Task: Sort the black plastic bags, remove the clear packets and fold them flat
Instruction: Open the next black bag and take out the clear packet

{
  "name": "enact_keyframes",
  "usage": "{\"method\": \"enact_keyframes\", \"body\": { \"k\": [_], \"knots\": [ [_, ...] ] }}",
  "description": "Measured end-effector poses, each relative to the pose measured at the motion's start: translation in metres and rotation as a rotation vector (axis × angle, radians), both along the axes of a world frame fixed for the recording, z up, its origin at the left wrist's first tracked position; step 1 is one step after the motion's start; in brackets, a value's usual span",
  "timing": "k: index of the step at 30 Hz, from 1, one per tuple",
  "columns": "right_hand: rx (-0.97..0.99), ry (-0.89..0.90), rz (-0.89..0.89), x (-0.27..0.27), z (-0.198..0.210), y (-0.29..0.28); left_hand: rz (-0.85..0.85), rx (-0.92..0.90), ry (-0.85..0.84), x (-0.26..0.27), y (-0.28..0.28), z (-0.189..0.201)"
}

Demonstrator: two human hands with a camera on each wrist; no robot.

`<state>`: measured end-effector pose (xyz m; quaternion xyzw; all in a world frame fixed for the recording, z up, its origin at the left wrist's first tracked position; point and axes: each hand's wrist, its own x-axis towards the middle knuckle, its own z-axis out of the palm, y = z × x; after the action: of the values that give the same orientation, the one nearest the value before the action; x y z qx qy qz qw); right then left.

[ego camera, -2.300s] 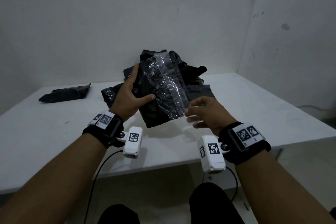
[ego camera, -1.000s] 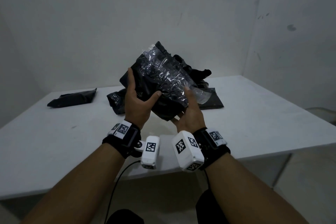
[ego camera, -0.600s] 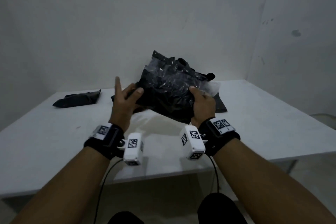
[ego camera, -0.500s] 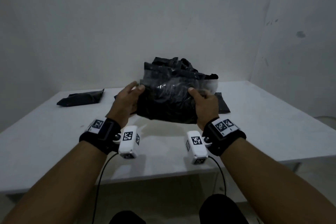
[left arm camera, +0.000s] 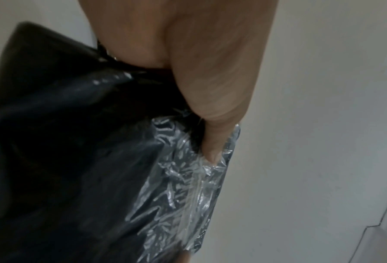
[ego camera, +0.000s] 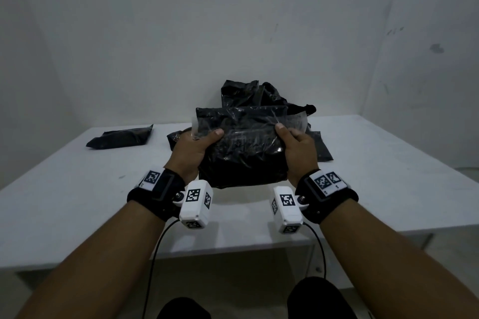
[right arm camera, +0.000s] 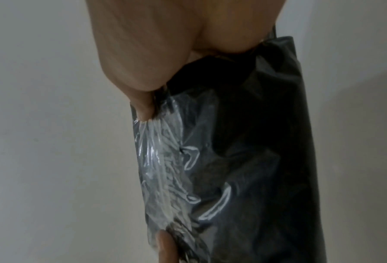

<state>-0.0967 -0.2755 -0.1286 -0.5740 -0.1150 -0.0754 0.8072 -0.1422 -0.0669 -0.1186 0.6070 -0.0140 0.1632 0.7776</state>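
A clear packet full of folded black bags (ego camera: 243, 147) is held up in front of me, above the table. My left hand (ego camera: 197, 147) grips its left edge, thumb on top of the crinkled clear film (left arm camera: 188, 186). My right hand (ego camera: 298, 147) grips the right edge the same way, thumb pressed on the clear film (right arm camera: 163, 160). The fingers of both hands are hidden behind the packet. A heap of loose black bags (ego camera: 261, 96) lies behind it on the white table (ego camera: 388, 168).
Another flat black bag packet (ego camera: 121, 136) lies at the table's far left. A flat black bag (ego camera: 321, 150) lies at the right of the heap. White walls close the back and right. Cables hang from both wrist cameras below the table's near edge.
The packet has turned from tilted to level and come lower and nearer. My left hand, briefly loose at its edge, now grips it; the right hand moved from underneath to the right edge.
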Motion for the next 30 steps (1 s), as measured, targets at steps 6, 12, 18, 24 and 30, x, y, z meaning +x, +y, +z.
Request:
{"method": "enact_keyframes", "body": {
  "k": [6,12,18,24,30],
  "knots": [
    [0.158,0.076,0.046,0.006,0.003,-0.009,-0.029,-0.071,-0.021,0.001,0.006,-0.002],
    [0.202,0.131,0.032,0.014,0.004,-0.010,-0.028,-0.080,-0.029,0.003,0.006,-0.003],
    [0.023,-0.113,-0.570,0.012,0.010,-0.017,0.089,-0.017,-0.043,0.008,0.005,-0.005],
    [-0.311,-0.239,-0.390,0.012,0.007,-0.011,0.106,0.000,-0.060,0.009,-0.001,-0.009],
    [-0.254,-0.033,-0.238,0.016,0.009,-0.006,0.106,0.018,-0.056,0.006,-0.004,-0.009]
  ]
}}
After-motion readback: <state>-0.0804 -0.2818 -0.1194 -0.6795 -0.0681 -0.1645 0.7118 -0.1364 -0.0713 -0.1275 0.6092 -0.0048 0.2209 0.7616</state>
